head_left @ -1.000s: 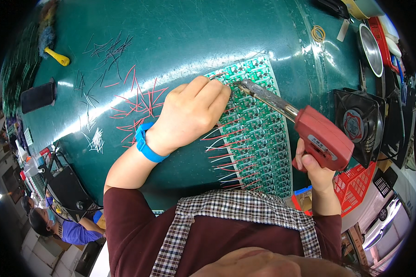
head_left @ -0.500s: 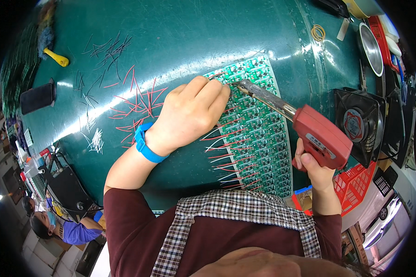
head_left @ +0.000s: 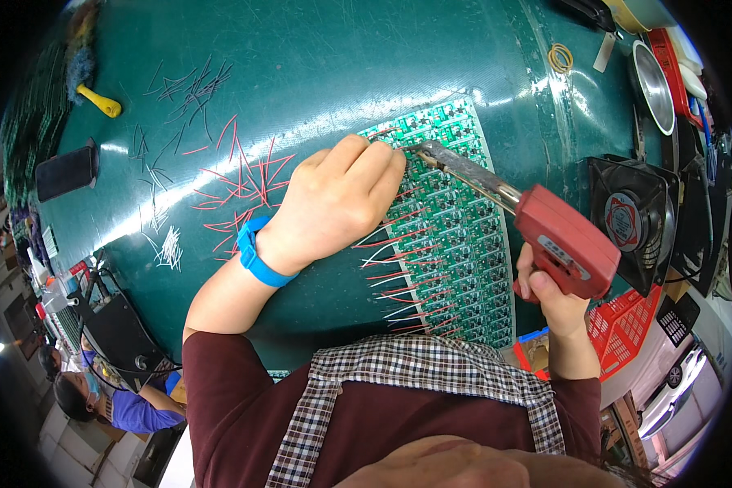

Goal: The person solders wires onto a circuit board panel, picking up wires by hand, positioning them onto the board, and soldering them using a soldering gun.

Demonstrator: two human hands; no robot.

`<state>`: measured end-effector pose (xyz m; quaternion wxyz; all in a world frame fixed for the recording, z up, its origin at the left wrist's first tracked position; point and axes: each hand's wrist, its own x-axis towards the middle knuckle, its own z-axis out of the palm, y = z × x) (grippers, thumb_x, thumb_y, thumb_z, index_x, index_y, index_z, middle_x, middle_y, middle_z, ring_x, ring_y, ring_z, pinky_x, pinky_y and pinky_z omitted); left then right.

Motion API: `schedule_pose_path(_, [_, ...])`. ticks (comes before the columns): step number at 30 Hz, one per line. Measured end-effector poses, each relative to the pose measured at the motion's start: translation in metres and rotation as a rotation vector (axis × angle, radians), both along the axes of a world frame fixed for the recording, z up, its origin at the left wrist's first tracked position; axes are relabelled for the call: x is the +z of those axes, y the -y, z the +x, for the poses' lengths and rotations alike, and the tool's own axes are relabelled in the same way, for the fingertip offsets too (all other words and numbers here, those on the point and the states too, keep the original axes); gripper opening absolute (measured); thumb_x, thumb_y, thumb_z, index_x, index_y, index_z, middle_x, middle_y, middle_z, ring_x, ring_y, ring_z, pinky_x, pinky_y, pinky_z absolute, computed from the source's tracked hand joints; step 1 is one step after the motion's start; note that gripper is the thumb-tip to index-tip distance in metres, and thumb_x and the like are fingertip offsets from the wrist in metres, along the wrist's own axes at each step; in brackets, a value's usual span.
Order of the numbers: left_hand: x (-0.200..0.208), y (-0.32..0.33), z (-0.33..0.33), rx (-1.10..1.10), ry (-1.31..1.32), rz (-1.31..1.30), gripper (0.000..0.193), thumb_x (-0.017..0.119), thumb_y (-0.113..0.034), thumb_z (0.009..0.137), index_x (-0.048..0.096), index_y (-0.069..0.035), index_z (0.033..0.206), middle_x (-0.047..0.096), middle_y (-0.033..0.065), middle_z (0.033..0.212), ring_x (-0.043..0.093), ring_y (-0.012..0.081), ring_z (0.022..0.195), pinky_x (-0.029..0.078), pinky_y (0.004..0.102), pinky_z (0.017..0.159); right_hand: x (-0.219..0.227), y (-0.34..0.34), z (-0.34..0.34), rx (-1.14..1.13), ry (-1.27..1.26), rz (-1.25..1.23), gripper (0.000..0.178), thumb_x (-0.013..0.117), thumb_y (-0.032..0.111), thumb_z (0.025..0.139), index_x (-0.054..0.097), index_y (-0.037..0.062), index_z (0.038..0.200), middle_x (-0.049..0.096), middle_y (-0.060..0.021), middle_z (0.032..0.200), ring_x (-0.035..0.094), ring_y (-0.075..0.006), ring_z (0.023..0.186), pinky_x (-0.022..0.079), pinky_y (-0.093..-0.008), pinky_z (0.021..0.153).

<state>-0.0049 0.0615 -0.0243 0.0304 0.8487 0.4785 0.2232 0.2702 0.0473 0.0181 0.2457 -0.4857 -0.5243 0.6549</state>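
Table: green top, bearing the work; clock directions take 12 as away from the person.
Board: a panel of many small green circuits, flat on the table at 12 o'clock from the apron, which hides part of its near end; lying there, it is probably within easy reach of both hands.
Fan: black and square, at 3 o'clock from the board and near it, perhaps placed to deal with fumes; whether it spins, I cannot tell.
Solder gun: red body, slanting toward 10 o'clock, seemingly so the hand stays back from the hot end.
Right hand: fingers wrapped round the solder gun's grip, likely to steady the aim.
Left hand: narrow and curled over the board's 10 o'clock edge, perhaps steadying something; its fingertips are hidden, so I cannot tell whether it holds a wire.
Tip: dark end of the solder gun, just beside the left hand's fingers; contact is unclear.
Edge wires: red and white, jutting toward 9 o'clock from the board.
Loose wires: red, black and white, grouped by colour beyond the left hand, apparently for easy picking.
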Motion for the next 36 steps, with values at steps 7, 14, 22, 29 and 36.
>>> schedule_pose_path(7, [0.001, 0.0, 0.0, -0.014, -0.034, 0.002, 0.028, 0.059, -0.005, 0.061, 0.059, -0.001, 0.089, 0.045, 0.0042, 0.068, 0.05, 0.0175, 0.06, 0.04, 0.0286, 0.046, 0.008, -0.004, -0.002, -0.084, -0.147, -0.009, 0.051, 0.062, 0.016, 0.078, 0.041, -0.0049, 0.12, 0.056, -0.0181, 0.102, 0.049, -0.0084, 0.058, 0.043, -0.0216, 0.05])
schedule_pose_path(14, [-0.004, -0.004, 0.0, -0.027, -0.058, 0.115, 0.013, 0.056, -0.007, 0.06, 0.054, -0.004, 0.072, 0.038, 0.0016, 0.065, 0.044, 0.0113, 0.058, 0.036, 0.0221, 0.043, 0.007, -0.004, -0.002, -0.072, -0.148, -0.004, 0.052, 0.062, 0.017, 0.078, 0.041, -0.0055, 0.119, 0.056, -0.018, 0.101, 0.049, -0.0086, 0.058, 0.043, -0.0216, 0.05])
schedule_pose_path(22, [-0.002, -0.002, 0.002, 0.016, -0.026, 0.124, 0.014, 0.057, -0.007, 0.06, 0.056, -0.004, 0.074, 0.041, 0.0019, 0.066, 0.048, 0.0124, 0.062, 0.039, 0.0235, 0.047, 0.009, 0.001, 0.0, -0.099, -0.161, -0.01, 0.053, 0.063, 0.017, 0.078, 0.04, -0.0061, 0.12, 0.055, -0.0192, 0.101, 0.049, -0.0089, 0.058, 0.043, -0.0215, 0.049])
schedule_pose_path(29, [0.007, 0.012, 0.008, -0.023, 0.055, 0.029, 0.028, 0.057, -0.004, 0.059, 0.061, 0.001, 0.086, 0.054, 0.0072, 0.074, 0.054, 0.0205, 0.062, 0.042, 0.0304, 0.051, 0.005, 0.009, 0.007, -0.095, -0.173, -0.045, 0.05, 0.062, 0.015, 0.077, 0.041, -0.0047, 0.119, 0.056, -0.0175, 0.1, 0.049, -0.009, 0.059, 0.042, -0.0211, 0.05])
schedule_pose_path(36, [0.006, 0.011, 0.008, -0.051, 0.046, -0.064, 0.031, 0.057, -0.004, 0.06, 0.06, 0.001, 0.09, 0.053, 0.0067, 0.074, 0.053, 0.0202, 0.062, 0.041, 0.0299, 0.05, 0.005, 0.015, 0.01, -0.089, -0.144, -0.128, 0.049, 0.063, 0.016, 0.077, 0.044, -0.0024, 0.117, 0.056, -0.0135, 0.099, 0.049, -0.0087, 0.064, 0.041, -0.0205, 0.053])
